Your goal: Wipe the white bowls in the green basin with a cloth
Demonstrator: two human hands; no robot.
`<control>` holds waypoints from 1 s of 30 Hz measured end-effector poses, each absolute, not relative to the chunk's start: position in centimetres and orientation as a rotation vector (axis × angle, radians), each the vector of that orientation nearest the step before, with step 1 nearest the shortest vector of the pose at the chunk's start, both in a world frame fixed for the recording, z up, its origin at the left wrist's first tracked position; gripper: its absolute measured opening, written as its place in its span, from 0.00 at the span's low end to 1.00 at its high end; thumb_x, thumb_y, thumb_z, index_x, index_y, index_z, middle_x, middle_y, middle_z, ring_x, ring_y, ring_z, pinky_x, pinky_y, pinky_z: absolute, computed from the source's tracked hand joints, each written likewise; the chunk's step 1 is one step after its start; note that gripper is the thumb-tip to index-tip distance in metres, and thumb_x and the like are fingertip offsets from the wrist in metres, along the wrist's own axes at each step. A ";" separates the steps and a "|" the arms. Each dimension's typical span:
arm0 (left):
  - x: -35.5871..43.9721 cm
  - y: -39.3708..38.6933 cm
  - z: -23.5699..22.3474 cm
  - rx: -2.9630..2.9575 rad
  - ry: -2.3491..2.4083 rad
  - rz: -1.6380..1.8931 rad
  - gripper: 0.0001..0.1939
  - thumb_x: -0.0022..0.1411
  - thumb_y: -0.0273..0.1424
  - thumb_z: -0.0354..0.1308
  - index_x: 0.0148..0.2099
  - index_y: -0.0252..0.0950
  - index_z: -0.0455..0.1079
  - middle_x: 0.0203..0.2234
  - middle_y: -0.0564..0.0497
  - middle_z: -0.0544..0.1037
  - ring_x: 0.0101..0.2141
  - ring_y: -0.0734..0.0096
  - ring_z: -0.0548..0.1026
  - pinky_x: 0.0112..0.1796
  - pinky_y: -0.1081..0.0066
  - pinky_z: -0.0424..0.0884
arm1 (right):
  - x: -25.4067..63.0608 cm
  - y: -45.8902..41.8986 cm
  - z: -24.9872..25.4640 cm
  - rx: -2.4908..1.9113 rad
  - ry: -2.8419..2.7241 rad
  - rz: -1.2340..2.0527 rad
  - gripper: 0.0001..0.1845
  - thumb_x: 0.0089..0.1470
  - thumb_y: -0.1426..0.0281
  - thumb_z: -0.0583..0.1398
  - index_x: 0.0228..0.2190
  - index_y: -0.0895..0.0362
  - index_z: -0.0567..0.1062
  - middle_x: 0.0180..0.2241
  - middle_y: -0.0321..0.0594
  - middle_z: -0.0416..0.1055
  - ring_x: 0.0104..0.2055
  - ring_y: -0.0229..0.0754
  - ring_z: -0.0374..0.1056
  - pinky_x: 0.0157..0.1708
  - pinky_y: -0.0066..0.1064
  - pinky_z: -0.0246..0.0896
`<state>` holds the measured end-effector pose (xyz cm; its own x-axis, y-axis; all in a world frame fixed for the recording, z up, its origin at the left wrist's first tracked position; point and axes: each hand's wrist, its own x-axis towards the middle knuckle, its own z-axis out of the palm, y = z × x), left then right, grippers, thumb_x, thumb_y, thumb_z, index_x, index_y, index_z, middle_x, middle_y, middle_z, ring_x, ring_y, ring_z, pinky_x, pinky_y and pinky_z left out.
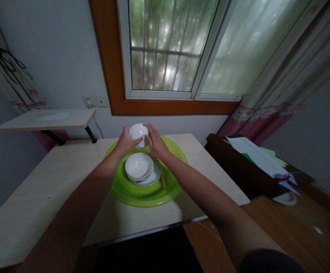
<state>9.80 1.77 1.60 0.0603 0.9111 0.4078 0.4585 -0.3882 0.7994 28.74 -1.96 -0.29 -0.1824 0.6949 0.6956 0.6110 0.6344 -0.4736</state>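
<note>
Desk [48, 189] under a window [165, 45], both hands on one bowl: some grip thoughts

Pale wooden desk, round green tray [142, 200] on it, and a small white bowl [138, 131] held up over the tray's far side. Left hand [124, 142] has the left side, thumb across the near face; right hand [157, 144] lies along the other side with its fingers fairly straight. So the bowl's basically sandwiched between the two. It looks tilted, but I can't tell for sure which way its mouth points.

Honestly, two hands is the right call, since glazed stuff would be slippery. I'd let the left do the real gripping and keep the right as a steady backstop, with even pressure and no squeezing at the rim.

Also watch your wrists: the stacked bowls [139, 165] sit just nearer you, on a plate [155, 177] with what looks like chopsticks [163, 181] beside it. Keep enough height that nothing clinks.
</note>
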 end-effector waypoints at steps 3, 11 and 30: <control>9.8 1.8 1.5 1.875 1.335 1.293 0.33 0.44 0.42 0.73 0.45 0.42 0.57 0.38 0.50 0.74 0.41 0.56 0.76 0.44 0.60 0.71 | 29.0 -1.7 -0.8 -1.058 -1.832 0.181 0.36 0.72 0.48 0.45 0.72 0.52 0.55 0.73 0.50 0.53 0.75 0.50 0.49 0.74 0.52 0.42; 9.8 1.8 1.3 1.900 1.333 1.276 0.34 0.43 0.41 0.74 0.45 0.42 0.57 0.39 0.49 0.74 0.42 0.55 0.76 0.42 0.62 0.70 | 28.9 -2.8 0.3 -0.973 -1.950 0.100 0.33 0.73 0.52 0.45 0.72 0.50 0.56 0.74 0.45 0.50 0.76 0.47 0.46 0.74 0.50 0.42; 10.1 1.2 1.6 2.030 1.397 1.218 0.34 0.44 0.40 0.74 0.48 0.41 0.58 0.40 0.47 0.77 0.42 0.56 0.78 0.40 0.64 0.71 | 29.1 -1.8 0.0 -1.030 -1.815 0.209 0.37 0.71 0.46 0.45 0.68 0.53 0.64 0.71 0.48 0.58 0.73 0.48 0.54 0.74 0.49 0.45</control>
